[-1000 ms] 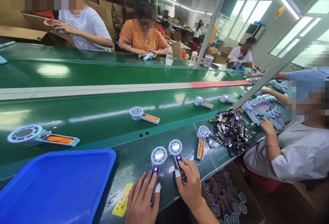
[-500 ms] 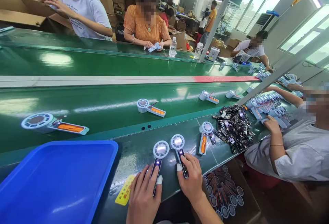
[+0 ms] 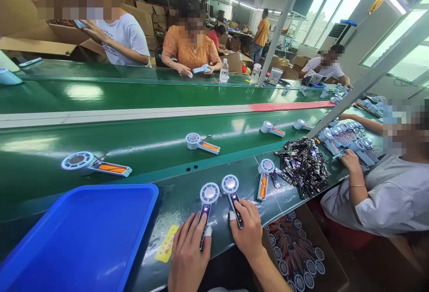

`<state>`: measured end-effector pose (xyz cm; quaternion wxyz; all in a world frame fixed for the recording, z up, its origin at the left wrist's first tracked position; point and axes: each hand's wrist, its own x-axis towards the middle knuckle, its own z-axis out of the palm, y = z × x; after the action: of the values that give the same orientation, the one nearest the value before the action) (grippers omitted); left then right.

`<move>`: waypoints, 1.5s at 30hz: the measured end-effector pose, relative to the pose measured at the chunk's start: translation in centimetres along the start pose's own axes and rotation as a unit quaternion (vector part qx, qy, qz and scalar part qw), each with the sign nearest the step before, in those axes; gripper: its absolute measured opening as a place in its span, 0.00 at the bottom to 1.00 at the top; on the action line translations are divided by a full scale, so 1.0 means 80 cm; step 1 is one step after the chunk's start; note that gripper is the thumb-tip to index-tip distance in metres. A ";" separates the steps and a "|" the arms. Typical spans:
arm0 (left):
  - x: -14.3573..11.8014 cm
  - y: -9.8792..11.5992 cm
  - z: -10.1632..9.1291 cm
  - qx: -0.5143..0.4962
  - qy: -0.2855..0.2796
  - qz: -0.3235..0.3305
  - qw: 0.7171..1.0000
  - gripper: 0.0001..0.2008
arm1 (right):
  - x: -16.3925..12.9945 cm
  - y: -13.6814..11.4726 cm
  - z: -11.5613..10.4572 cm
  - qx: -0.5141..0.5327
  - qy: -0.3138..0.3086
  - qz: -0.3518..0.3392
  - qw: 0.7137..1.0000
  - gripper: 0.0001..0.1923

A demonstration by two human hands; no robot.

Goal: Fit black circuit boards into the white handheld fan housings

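Green bench [image 3: 187,193] carries fans [image 3: 209,193], blue tray [image 3: 77,238], circuit boards [image 3: 301,164].

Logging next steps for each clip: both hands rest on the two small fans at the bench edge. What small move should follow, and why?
Probably lift both hands off: the left hand and right hand each press a fan handle, and the left fan and right fan both already show lit panels.

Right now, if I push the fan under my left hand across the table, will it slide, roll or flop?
The left fan lies flat on its round head and straight handle, so it likely slides rather than rolls. It looks like rigid plastic, probably light. The glossy table may let it skid from under the left hand.
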<state>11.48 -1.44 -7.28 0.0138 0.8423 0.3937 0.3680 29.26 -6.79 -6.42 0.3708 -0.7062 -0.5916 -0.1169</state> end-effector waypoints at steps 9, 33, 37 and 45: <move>-0.003 0.000 0.005 -0.008 0.001 -0.010 1.000 0.19 | -0.001 0.000 -0.003 0.012 -0.015 0.012 1.000 0.21; 0.009 0.007 0.014 -0.218 -0.029 -0.135 0.966 0.14 | 0.314 0.076 0.064 -0.124 -0.221 0.161 0.954 0.16; 0.014 0.004 0.013 -0.247 -0.036 -0.128 0.960 0.13 | 0.367 0.083 0.102 -0.162 -0.232 0.177 0.943 0.18; 0.034 0.010 0.005 -0.337 0.009 -0.216 0.916 0.13 | 0.352 0.083 0.092 -0.148 -0.276 0.035 0.949 0.21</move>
<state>13.40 -0.05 -5.63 0.3728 0.6786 0.4190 0.4742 41.03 18.99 2.93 0.0884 -0.7778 -0.6222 0.0095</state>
